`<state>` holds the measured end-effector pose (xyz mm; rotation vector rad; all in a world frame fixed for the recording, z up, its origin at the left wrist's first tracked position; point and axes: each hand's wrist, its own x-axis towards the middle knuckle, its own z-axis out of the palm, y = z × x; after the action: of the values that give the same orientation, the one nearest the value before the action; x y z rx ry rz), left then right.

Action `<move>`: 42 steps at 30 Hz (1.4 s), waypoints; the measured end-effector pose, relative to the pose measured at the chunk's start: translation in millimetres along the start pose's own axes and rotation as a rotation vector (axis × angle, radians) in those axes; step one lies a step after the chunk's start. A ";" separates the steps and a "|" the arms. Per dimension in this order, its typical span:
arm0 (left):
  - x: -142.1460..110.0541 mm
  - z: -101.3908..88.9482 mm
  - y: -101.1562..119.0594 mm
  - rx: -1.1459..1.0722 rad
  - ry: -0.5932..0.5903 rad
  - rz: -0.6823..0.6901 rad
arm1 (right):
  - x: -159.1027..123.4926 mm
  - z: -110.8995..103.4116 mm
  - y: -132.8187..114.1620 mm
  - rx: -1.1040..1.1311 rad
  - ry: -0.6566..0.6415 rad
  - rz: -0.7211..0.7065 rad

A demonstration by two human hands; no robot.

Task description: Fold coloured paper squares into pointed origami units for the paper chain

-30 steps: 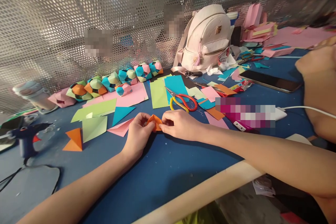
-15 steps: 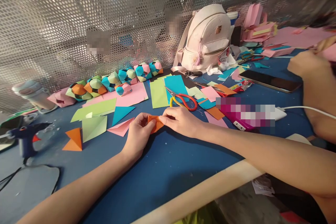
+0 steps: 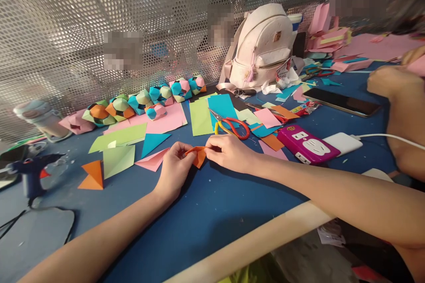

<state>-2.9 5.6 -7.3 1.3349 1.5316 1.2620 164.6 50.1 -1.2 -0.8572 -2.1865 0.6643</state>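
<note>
Between both hands, just above the blue table, is a small folded piece of orange paper. My left hand pinches its left side with thumb and fingers. On its right edge, my right hand pinches with fingertips; part of the paper is hidden behind the fingers. Close to the left hand lie a pink folded triangle, a blue triangle and a green creased sheet. Another orange folded piece rests farther left. Scissors with red and yellow handles lie beyond my right hand.
A dark glue gun stands at left, near a bottle. Folded paper balls line the metal mesh. A backpack, phone and purple power strip stand right, beside another person's hand.
The orange paper has turned between my fingers, and a pointed flap now hangs downward. Both hands stay in nearly the same place.
</note>
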 end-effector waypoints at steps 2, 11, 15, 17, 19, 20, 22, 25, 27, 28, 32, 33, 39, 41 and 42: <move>0.4 -0.6 0.2 -0.017 0.026 -0.026 | -0.1 -0.4 -1.4 0.035 -0.026 0.041; -1.9 1.9 4.0 -0.087 -0.044 0.032 | 3.4 1.7 4.4 -0.074 0.054 0.065; -3.9 0.9 4.7 -0.099 0.044 0.175 | 7.7 -2.2 8.9 -0.127 0.054 0.147; -4.5 -0.6 4.7 -0.097 0.081 0.238 | 9.5 -4.6 11.0 -0.136 0.064 0.172; -4.3 -2.6 5.3 -0.089 0.092 0.269 | 11.0 -7.4 13.1 -0.129 0.089 0.175; -3.9 -3.8 5.9 -0.083 0.095 0.281 | 11.5 -8.8 14.1 -0.121 0.106 0.169; -2.1 -6.9 8.3 -0.072 0.102 0.310 | 12.3 -11.6 16.1 -0.102 0.135 0.141; 2.5 -13.1 15.4 -0.045 0.105 0.344 | 12.8 -14.0 18.8 -0.083 0.163 0.080; 6.5 -18.2 22.8 -0.013 0.118 0.352 | 12.6 -14.0 20.1 -0.085 0.165 0.046; 8.6 -21.2 27.2 0.003 0.129 0.364 | 12.3 -13.7 20.4 -0.091 0.161 0.035; 16.6 -38.1 49.3 0.104 0.109 0.440 | 11.1 -12.0 20.3 -0.121 0.128 0.019; 18.2 -43.5 55.1 0.169 0.073 0.429 | 10.7 -11.6 20.0 -0.123 0.119 0.014; 26.6 -75.5 75.3 0.725 -0.150 0.278 | 6.4 -8.7 15.9 -0.156 0.051 -0.011; 30.6 -83.2 73.9 0.930 -0.236 0.282 | 4.6 -7.7 12.6 -0.186 0.001 0.027; 33.0 -86.5 72.0 1.032 -0.275 0.295 | 3.9 -7.3 10.9 -0.199 -0.029 0.052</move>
<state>-72.5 18.6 86.3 2.3186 1.8900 0.3286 172.0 61.5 -2.1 -1.0145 -2.2911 0.4914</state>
